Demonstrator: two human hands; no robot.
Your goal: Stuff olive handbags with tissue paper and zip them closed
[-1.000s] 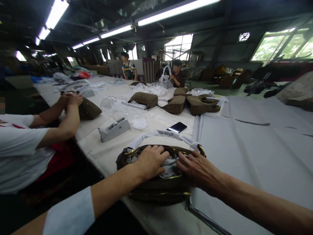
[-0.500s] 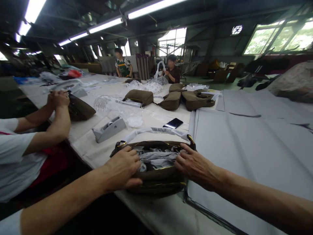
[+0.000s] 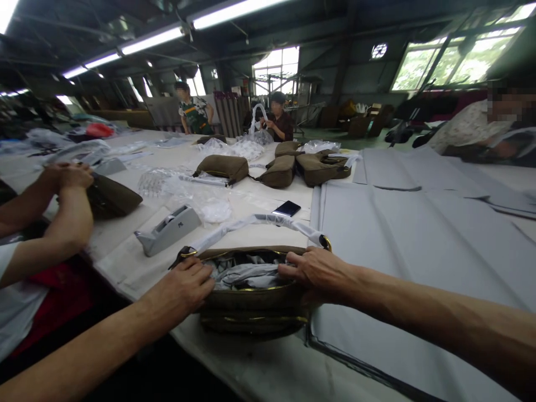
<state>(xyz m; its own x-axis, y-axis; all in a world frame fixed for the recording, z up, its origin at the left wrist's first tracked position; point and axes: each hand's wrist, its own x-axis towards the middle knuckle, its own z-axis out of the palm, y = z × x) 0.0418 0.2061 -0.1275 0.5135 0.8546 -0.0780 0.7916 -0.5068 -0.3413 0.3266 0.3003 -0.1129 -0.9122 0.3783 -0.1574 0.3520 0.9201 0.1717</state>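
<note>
An olive-brown handbag (image 3: 255,310) stands before me on the table, its gold zipper undone and grey-white stuffing (image 3: 247,274) showing inside. Its handle (image 3: 259,219) arches up behind the opening, wrapped in pale film. My left hand (image 3: 186,285) grips the bag's left end by the rim, fingers curled over the edge. At the right end, my right hand (image 3: 312,271) is closed on the rim, its fingertips reaching over the opening beside the stuffing. The undersides of both hands' fingers are partly hidden.
A grey tape dispenser (image 3: 170,229) and a phone (image 3: 287,209) lie beyond the bag. Several brown bags (image 3: 224,168) rest farther back near clear plastic. Grey sheets (image 3: 377,245) cover the right side. At left, a co-worker's hands (image 3: 73,177) hold another bag (image 3: 113,195); other people sit or stand around the table.
The view has swung slightly right. My left hand has shifted outward to the bag's left corner, and my right hand's fingers now reach farther over the opening. The zipper remains undone.
</note>
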